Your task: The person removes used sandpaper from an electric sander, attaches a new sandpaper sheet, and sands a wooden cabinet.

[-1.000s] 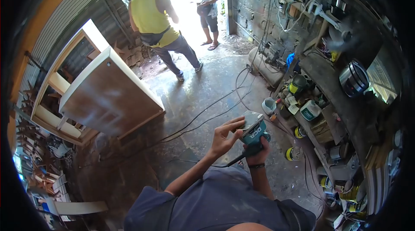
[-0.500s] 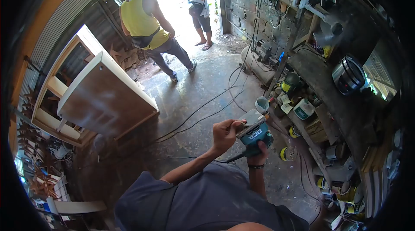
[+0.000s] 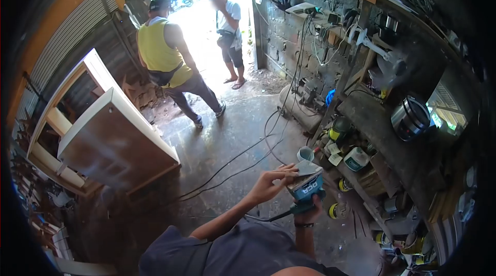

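A teal sander (image 3: 310, 189) marked DCA is held up in front of my torso, its flat base turned upward. My right hand (image 3: 308, 214) is closed around its body from below. A grey sheet (image 3: 308, 167), which looks like sandpaper, lies over the base. My left hand (image 3: 273, 182) reaches in from the left, its fingers stretched out and resting on the sheet's near edge; its thumb is partly hidden. A dark cord (image 3: 262, 219) runs from the sander to the left.
A wooden cabinet (image 3: 116, 142) stands at left. Two people, one in a yellow top (image 3: 157, 46), stand by the bright doorway. Cables (image 3: 222, 170) cross the floor. Right are a cluttered workbench (image 3: 369, 121), a white container (image 3: 356, 159), a compressor (image 3: 299, 108) and a fan (image 3: 390, 67).
My left fingers have gone from a bent pinch at the sheet's edge to lying straighter on it. The view has tilted up, so the surroundings and sander sit lower in the picture.
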Demonstrator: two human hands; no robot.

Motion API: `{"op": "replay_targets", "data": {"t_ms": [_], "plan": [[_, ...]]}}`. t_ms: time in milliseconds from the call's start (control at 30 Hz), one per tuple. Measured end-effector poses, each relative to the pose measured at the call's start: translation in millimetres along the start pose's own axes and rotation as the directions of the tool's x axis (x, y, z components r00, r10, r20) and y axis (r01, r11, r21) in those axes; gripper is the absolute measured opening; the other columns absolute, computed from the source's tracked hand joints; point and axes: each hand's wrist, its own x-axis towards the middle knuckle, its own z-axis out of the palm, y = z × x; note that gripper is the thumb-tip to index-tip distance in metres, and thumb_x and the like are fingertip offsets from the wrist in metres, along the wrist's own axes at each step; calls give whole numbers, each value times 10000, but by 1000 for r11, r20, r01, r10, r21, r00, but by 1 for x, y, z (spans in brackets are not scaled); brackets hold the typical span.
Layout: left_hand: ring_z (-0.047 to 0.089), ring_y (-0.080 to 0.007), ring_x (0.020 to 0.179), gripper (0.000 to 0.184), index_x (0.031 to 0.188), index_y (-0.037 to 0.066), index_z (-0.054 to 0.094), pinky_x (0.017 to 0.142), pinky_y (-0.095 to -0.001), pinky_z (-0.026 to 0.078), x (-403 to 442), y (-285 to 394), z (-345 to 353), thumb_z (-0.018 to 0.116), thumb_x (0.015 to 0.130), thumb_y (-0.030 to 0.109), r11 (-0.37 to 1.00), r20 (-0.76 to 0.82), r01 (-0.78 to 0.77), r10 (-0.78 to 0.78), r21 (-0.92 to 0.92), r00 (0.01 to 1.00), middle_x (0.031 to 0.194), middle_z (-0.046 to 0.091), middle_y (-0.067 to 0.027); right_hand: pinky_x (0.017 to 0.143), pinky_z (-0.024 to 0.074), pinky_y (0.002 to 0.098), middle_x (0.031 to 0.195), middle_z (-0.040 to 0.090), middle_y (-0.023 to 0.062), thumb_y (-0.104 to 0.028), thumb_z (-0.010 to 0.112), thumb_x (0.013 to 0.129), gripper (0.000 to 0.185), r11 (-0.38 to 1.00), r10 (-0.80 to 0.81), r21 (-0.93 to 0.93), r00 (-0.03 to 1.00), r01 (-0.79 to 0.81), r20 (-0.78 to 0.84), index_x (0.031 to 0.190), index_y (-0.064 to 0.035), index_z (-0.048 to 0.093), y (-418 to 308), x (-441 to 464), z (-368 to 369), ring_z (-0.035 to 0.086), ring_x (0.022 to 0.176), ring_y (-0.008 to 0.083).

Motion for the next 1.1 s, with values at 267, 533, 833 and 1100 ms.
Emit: {"op": "replay_targets", "data": {"t_ms": [267, 533, 833, 1100], "plan": [[564, -26, 678, 191, 925, -67, 703, 569, -228, 468, 27, -29, -38, 561, 999, 39, 969, -422, 117, -201, -218, 884, 709, 683, -17, 692, 595, 415, 1218, 614, 80, -160, 716, 823, 584, 995, -11, -95, 999, 14, 34, 1365, -148, 499, 40, 41, 35, 663, 977, 279], [445, -10, 615, 260, 846, -69, 692, 488, -236, 333, 46, -54, -86, 593, 1011, 106, 891, -359, 196, -354, -409, 864, 683, 549, 78, 681, 625, 396, 1100, 600, 98, -72, 720, 765, 638, 981, -41, -185, 991, 65, 130, 1326, -160, 428, 62, 64, 69, 683, 967, 291], [440, -311, 1419, 363, 1273, -19, 660, 1147, -399, 337, 58, -85, -119, 671, 952, 151, 878, 251, 273, -183, -393, 951, 1454, 543, -207, 662, 469, 394, 1317, 606, 83, -388, 631, 895, 517, 999, -4, 51, 1000, 5, -23, 1342, -141, 550, 81, 67, 35, 587, 1065, 243], [597, -337, 1241, 238, 1142, -76, 683, 1085, -405, 460, 65, -44, -77, 581, 929, -52, 996, 52, 50, -46, -78, 998, 1218, 681, -231, 661, 478, 392, 1321, 603, 107, -424, 622, 918, 533, 996, 17, 90, 998, -11, -57, 1359, -138, 534, 70, 50, 47, 590, 1031, 260]]}}
